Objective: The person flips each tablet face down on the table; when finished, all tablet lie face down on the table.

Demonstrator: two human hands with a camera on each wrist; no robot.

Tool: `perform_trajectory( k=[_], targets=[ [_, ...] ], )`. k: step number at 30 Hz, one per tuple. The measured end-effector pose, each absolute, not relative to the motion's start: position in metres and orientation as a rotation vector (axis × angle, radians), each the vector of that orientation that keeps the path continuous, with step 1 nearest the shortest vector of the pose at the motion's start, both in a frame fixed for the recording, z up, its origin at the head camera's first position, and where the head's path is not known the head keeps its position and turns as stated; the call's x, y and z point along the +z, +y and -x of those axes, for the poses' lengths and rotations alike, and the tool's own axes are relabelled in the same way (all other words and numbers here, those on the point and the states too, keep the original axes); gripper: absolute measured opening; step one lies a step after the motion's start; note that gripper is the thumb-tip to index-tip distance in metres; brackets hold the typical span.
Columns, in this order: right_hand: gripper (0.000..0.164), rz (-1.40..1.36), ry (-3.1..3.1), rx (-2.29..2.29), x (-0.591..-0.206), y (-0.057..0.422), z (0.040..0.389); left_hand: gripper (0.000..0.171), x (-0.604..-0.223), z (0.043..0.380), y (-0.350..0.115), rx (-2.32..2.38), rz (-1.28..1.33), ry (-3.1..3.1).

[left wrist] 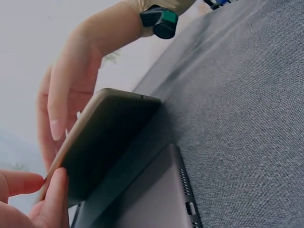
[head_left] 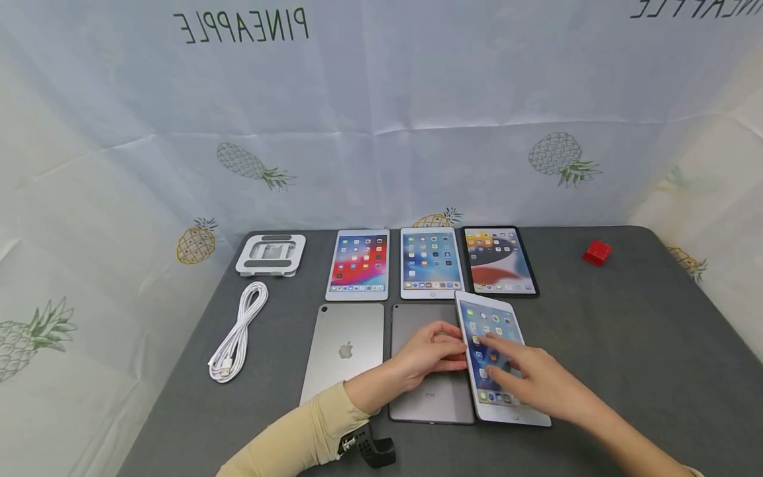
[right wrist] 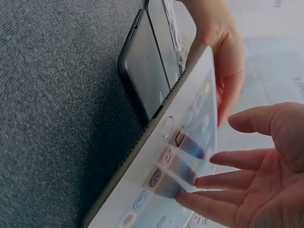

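The left hand (head_left: 430, 354), covering part of a grey tablet (head_left: 442, 397), pinches, near a black-framed tablet (head_left: 501, 260), a tilted white tablet (head_left: 490, 321) that the right hand (head_left: 539, 377), fingers (right wrist: 228, 179) spread, perhaps touches.

Head view looks down; close wrist views share tilted tablet (left wrist: 108, 137).

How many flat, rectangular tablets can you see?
6. Back row: white tablet with red-blue screen, white tablet with blue screen, black-framed tablet. Front row: silver tablet, dark grey tablet, and tilted white tablet in the left hand.
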State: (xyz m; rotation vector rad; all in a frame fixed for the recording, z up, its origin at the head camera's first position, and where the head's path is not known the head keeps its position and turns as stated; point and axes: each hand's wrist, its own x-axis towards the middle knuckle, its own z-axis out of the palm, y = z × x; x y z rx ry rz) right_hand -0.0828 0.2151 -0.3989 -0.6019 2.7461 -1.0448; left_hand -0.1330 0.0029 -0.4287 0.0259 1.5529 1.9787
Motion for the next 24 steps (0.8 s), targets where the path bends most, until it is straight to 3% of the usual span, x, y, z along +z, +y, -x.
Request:
perform_trajectory(
  k=[9,24],
  targets=[
    [0.05,0.51,2.714,-1.216,-0.393,0.213,0.084,0.017,-0.415,0.132,0.004,2.008,-0.179,1.587],
    [0.059,0.359,2.716,-1.243,-0.375,0.217,0.089,0.027,-0.4,0.136,0.012,1.62,-0.829,2.198]
  ],
)
